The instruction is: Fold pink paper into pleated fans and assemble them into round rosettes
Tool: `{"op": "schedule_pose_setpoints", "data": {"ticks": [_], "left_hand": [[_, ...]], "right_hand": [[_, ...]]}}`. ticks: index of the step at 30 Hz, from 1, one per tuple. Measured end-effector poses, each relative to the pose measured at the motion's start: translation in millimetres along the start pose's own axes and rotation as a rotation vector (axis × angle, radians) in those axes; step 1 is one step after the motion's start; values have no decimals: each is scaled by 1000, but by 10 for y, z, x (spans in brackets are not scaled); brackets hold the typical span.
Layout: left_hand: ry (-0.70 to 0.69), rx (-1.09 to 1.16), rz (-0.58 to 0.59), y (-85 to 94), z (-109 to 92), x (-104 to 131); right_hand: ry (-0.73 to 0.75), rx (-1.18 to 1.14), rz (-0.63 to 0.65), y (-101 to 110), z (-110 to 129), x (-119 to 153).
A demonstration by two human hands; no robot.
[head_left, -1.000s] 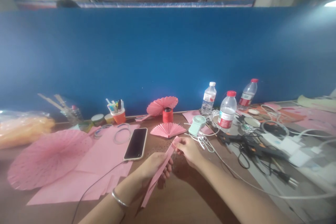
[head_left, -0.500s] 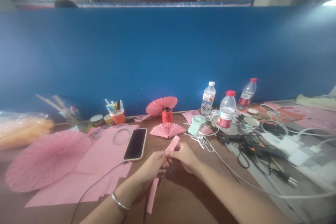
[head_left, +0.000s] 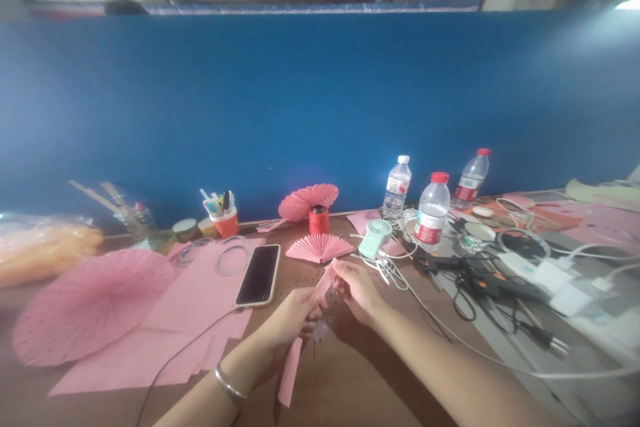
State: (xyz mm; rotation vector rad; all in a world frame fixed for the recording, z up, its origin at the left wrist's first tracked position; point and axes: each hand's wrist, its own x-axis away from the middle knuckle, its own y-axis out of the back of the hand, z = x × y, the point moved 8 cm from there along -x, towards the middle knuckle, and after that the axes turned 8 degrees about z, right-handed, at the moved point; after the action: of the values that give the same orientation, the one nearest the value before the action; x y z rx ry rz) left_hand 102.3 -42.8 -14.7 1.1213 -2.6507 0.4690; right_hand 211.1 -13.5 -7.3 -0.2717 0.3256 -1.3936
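Note:
A narrow folded strip of pink paper (head_left: 290,373) runs slantwise through my left hand (head_left: 296,315), whose fingers are closed round its middle. My right hand (head_left: 356,290) pinches the strip's upper end between thumb and fingers. Just beyond my hands a small pleated pink paper fan (head_left: 320,248) lies spread on the brown table (head_left: 350,373). Behind it stands a red jar (head_left: 319,220) with a dark top, and a pink pleated fan with punched holes (head_left: 305,201) leans beside it. Small dark specks lie scattered near my fingers.
Left are a phone (head_left: 258,275), pink paper sheets (head_left: 185,300), a large round pink fan (head_left: 95,307) and an orange-and-white pen cup (head_left: 225,217). Right are a mint handheld fan (head_left: 375,238), bottles (head_left: 431,213), a black glue gun (head_left: 480,280), cables and a power strip (head_left: 555,287). A blue partition (head_left: 320,93) stands behind.
My right hand has shifted from the strip's middle, close to my left hand, up to its top end. The left hand stays almost where it was.

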Motion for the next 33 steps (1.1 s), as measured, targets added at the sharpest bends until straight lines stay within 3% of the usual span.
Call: {"op": "schedule_pose_setpoints", "data": {"ticks": [4,7,20,22,26,29,33], "left_hand": [[-13,-32,-14,-13,50,-18],[-24,-61,-38,-19,42,-12],[-21,-27,42,10,52,13],[-63,20,68,1,3,25],[-89,59,62,-21,-27,39],[-110,-36,-20,-5,-24,34],[-107,-207,-73,-12,-24,17]], "right_hand": [[-80,40,155,-251,-78,69],[-14,74,128,-257,10,79],[121,-69,-155,487,240,-161],[65,-50,-79,409,178,-154],[-23,67,132,23,15,-62],[17,186,108,-110,7,0],[29,256,23,-106,49,38]]}}
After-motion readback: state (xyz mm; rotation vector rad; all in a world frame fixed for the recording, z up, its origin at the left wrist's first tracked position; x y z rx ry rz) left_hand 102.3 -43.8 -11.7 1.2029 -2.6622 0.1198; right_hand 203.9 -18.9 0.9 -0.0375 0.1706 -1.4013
